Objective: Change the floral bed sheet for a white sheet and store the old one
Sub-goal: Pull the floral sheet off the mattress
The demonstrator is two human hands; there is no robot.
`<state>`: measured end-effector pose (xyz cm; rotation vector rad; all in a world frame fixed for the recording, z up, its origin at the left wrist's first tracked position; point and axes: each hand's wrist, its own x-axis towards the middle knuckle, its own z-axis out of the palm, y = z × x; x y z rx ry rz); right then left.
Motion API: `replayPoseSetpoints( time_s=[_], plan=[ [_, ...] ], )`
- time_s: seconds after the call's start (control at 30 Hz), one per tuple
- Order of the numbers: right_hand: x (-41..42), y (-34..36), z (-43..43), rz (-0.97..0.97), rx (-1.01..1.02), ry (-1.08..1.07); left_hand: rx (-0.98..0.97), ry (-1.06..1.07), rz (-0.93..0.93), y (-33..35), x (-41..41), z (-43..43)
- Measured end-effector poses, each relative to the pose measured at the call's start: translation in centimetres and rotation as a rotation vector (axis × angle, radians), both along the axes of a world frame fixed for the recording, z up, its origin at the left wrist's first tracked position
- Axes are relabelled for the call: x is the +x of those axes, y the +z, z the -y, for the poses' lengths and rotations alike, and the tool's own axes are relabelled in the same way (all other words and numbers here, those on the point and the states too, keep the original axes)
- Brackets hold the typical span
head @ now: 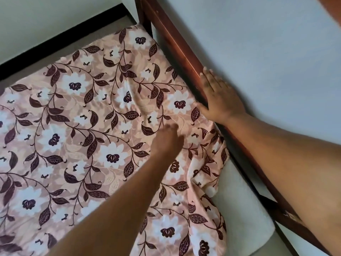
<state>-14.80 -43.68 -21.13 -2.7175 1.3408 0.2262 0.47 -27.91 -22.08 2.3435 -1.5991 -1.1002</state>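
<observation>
Fingers (210, 80) straight on frame (171, 39), right hand (221, 100); left hand (168, 138) touches sheet (73, 126)

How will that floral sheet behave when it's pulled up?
Probably floppy: the sheet bunches in soft folds beside the bare mattress. Likely light, since it wrinkles near the left hand. It may drag where its edge meets the frame.

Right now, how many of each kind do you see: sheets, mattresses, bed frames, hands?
Floral sheet: 1
White sheet: 0
Mattress, bare white corner showing: 1
Wooden bed frame: 1
Hands: 2, left hand blurred over the floral sheet, right hand flat on the frame
Total: 5
</observation>
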Motion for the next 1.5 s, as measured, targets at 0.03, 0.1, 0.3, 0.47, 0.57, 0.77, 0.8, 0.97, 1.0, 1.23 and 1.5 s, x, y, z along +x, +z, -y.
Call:
replayPoseSetpoints(
  time_s=[0.03,0.1,0.3,0.47,0.57,0.77,0.8,0.97,1.0,1.23,1.5],
  plan=[
    [-0.1,-0.1,0.0,0.002,-0.003,0.0,-0.034,0.013,0.049,-0.2,0.9,2.1],
    [-0.1,-0.2,0.2,0.002,-0.009,0.004,-0.09,0.022,0.17,-0.8,3.2,6.0],
    [-0.6,-0.3,-0.4,0.011,-0.034,0.01,-0.096,0.065,0.305,-4.0,9.0,13.7],
    [-0.7,-0.8,-1.2,-0.003,-0.031,0.017,-0.209,0.172,0.406,-5.8,11.1,15.4],
    [-0.6,-1.0,-0.6,-0.012,-0.029,0.015,-0.248,0.2,0.488,-5.7,10.9,16.3],
    [-1.1,-1.2,-0.1,-0.037,-0.021,0.007,-0.362,0.296,0.304,-4.8,9.5,16.7],
    [-1.0,-1.1,0.1,-0.034,-0.024,0.01,-0.363,0.356,0.222,-3.9,9.0,16.2],
    [-0.8,-0.9,0.4,-0.016,-0.012,0.011,-0.352,0.611,-0.101,-0.2,6.7,11.5],
    [-0.9,-1.0,0.6,-0.018,-0.01,0.008,-0.34,0.59,-0.122,0.2,6.5,10.3],
    [-1.2,-0.7,1.1,-0.017,-0.007,0.005,-0.047,0.467,0.026,2.9,10.1,2.5],
    [-0.9,-1.2,0.4,0.046,-0.047,-0.008,-0.951,0.953,-0.131,11.4,14.5,2.1]
  ],
)
